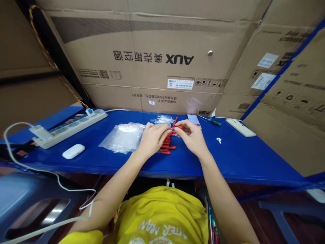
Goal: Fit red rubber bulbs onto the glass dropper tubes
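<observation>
Here the right hand [192, 136] pinches a small red plastic peg [178, 127] just above the row of matching red pegs [167, 148] on the blue tabletop [228, 159]; the left hand [152, 137] curls beside that row, its grip unclear, clear plastic bags [124, 137] left of the row

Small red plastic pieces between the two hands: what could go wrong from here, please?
1. The small red plastic pieces lie loose in a row, not far from the front edge of the blue table. The left hand or the right hand, which pinches one, might sweep some off.
2. The thin clear plastic bags lie right beside the left hand and may slide away if brushed.
</observation>
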The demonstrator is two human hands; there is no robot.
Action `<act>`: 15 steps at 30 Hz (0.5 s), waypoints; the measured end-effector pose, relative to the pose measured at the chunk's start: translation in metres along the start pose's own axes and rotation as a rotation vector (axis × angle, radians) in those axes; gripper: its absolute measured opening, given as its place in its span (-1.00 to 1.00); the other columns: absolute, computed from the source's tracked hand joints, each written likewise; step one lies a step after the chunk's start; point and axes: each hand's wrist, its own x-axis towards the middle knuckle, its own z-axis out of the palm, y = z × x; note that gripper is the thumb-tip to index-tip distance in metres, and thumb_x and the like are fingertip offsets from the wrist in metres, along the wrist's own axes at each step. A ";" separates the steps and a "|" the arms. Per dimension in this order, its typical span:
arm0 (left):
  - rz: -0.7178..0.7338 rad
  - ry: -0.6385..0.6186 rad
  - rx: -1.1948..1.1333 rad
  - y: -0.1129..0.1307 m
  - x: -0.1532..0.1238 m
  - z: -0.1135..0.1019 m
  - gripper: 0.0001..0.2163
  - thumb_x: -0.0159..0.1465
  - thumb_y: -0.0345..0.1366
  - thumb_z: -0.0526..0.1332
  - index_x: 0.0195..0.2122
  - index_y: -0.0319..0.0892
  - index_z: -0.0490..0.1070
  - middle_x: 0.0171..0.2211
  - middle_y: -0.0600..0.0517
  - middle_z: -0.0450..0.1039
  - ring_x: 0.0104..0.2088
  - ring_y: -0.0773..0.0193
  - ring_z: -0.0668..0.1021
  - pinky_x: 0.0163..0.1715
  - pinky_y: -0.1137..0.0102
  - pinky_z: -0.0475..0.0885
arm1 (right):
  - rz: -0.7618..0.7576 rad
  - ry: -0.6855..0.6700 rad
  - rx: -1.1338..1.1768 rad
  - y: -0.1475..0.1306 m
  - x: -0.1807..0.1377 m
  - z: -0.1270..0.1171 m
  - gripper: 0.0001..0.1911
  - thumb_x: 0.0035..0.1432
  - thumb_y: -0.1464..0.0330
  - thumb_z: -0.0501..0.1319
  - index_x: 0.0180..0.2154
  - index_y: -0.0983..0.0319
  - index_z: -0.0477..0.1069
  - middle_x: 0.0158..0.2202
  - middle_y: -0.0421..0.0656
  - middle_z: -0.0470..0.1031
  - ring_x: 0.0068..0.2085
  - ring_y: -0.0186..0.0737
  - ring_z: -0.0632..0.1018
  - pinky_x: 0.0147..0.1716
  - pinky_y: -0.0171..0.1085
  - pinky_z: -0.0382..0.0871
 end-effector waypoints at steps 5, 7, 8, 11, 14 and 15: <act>-0.027 0.066 0.076 -0.005 -0.001 -0.005 -0.77 0.60 -0.19 0.07 0.02 -0.06 0.52 -0.04 0.01 0.66 -0.05 0.12 0.62 0.09 0.14 0.22 | -0.030 -0.011 -0.298 0.009 0.001 0.001 -0.86 0.31 0.26 0.36 -0.14 0.14 0.62 -0.22 -0.14 0.71 -0.25 -0.10 0.69 -0.17 -0.13 0.55; -0.066 0.122 0.069 -0.008 -0.001 -0.006 -0.78 0.58 -0.22 0.09 0.10 -0.05 0.50 0.07 -0.03 0.62 0.07 0.08 0.59 0.17 0.12 0.23 | -0.041 -0.014 -0.380 0.012 0.002 0.002 -0.88 0.33 0.28 0.34 -0.15 0.14 0.64 -0.23 -0.14 0.72 -0.26 -0.10 0.68 -0.17 -0.14 0.53; -0.102 0.159 0.051 -0.009 -0.001 -0.006 -0.77 0.58 -0.24 0.09 0.13 -0.06 0.49 0.11 -0.05 0.60 0.12 0.07 0.57 0.19 0.13 0.25 | -0.039 -0.016 -0.409 0.013 0.003 0.003 -0.89 0.33 0.29 0.34 -0.16 0.14 0.64 -0.24 -0.15 0.72 -0.26 -0.10 0.68 -0.16 -0.15 0.52; -0.241 0.257 -0.037 -0.016 -0.001 -0.005 -0.78 0.55 -0.27 0.08 0.09 -0.13 0.48 0.07 -0.09 0.60 0.10 0.06 0.58 0.15 0.17 0.37 | -0.019 -0.043 -0.488 0.014 0.010 0.004 -0.90 0.33 0.34 0.33 -0.18 0.14 0.65 -0.22 -0.15 0.72 -0.23 -0.11 0.67 -0.13 -0.16 0.49; -0.340 0.251 -0.082 -0.022 -0.001 -0.001 -0.79 0.53 -0.29 0.07 0.00 -0.16 0.49 -0.02 -0.10 0.62 0.03 0.04 0.61 0.09 0.18 0.44 | -0.009 -0.103 -0.607 0.012 0.022 0.008 -0.92 0.31 0.38 0.36 -0.19 0.16 0.67 -0.18 -0.12 0.72 -0.17 -0.11 0.66 -0.09 -0.17 0.46; -0.360 0.226 -0.078 -0.023 -0.001 0.000 -0.79 0.53 -0.29 0.06 -0.02 -0.16 0.50 -0.04 -0.09 0.63 0.01 0.03 0.62 0.08 0.18 0.44 | -0.002 -0.133 -0.650 0.011 0.027 0.011 -0.92 0.30 0.38 0.37 -0.19 0.17 0.68 -0.16 -0.10 0.72 -0.14 -0.09 0.66 -0.07 -0.17 0.44</act>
